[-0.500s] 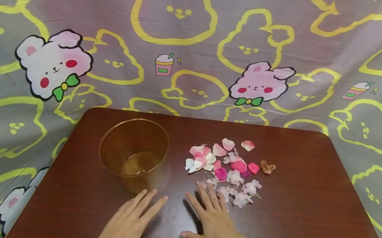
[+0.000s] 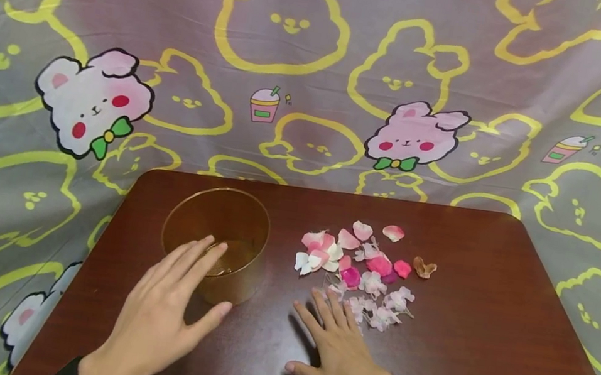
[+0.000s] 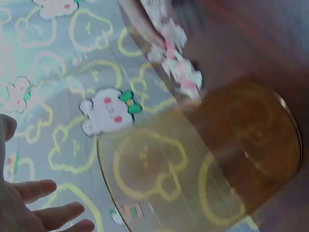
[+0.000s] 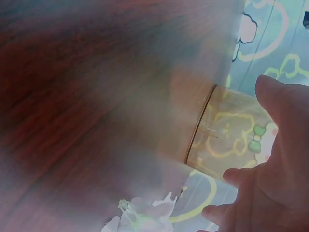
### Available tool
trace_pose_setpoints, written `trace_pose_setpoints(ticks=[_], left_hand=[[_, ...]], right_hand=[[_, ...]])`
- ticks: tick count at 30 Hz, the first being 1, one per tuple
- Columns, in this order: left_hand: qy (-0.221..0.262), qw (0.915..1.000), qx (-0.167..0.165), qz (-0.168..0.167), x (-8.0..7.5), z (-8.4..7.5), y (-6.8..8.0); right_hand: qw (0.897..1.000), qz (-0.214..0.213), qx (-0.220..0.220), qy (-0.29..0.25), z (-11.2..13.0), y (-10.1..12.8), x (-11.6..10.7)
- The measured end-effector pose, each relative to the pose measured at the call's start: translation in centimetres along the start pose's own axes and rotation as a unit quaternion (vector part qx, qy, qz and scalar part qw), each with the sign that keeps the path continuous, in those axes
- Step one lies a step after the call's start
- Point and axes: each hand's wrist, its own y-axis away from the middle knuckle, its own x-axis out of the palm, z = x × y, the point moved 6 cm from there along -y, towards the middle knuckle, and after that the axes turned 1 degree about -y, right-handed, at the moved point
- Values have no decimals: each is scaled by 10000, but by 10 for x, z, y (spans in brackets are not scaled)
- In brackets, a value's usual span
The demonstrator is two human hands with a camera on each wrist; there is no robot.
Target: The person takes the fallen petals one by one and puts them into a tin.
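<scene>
A transparent amber container (image 2: 242,281) with a thin rim stands upright at the left of the table. In the head view my left hand (image 2: 158,314) overlaps its near side, fingers extended; the left wrist view shows that hand (image 3: 43,205) apart from the container (image 3: 159,164). My right hand (image 2: 341,354) is spread low over the table, its fingertips by the near edge of a group of loose flower petals and small blossoms (image 2: 373,282) in white, pink and magenta. Neither hand holds anything. The right wrist view has the container (image 4: 227,140) beyond my right hand (image 4: 270,179).
The dark brown table (image 2: 486,338) has rounded far corners. A small brown curled piece (image 2: 424,268) lies right of the petals. Behind the table hangs a grey cloth (image 2: 313,88) printed with yellow outlines and rabbit faces.
My left hand has risen and moved left and forward, from the table in front of the container to its near side. My right hand and the petals stay put.
</scene>
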Motion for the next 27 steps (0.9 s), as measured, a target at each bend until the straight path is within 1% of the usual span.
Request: trace_pose_setpoints(ticks=[4, 8, 13, 18, 20, 22, 27], left_hand=[[-117, 9989, -418, 200, -3, 19, -15], [-67, 9969, -681, 393, -2, 39, -29], [92, 9929, -984, 667, 4, 61, -45], [259, 9868, -1324, 900, 12, 82, -59], [300, 9832, -1487, 1019, 16, 89, -65], [330, 9774, -1709, 1203, 21, 97, -69], [356, 9578, -2272, 1726, 36, 110, -73]], right_hand=[[10000, 16, -12, -33, 1, -1, 0], [10000, 50, -4, -78, 0, -3, 0], [10000, 83, 5, -25, 0, -4, 1], [10000, 35, -56, 72, 0, -6, 1], [9999, 12, -75, 89, -1, -8, 1], [9999, 9, -91, 88, -2, -9, 1], [9999, 10, -121, 36, -3, -13, 0]])
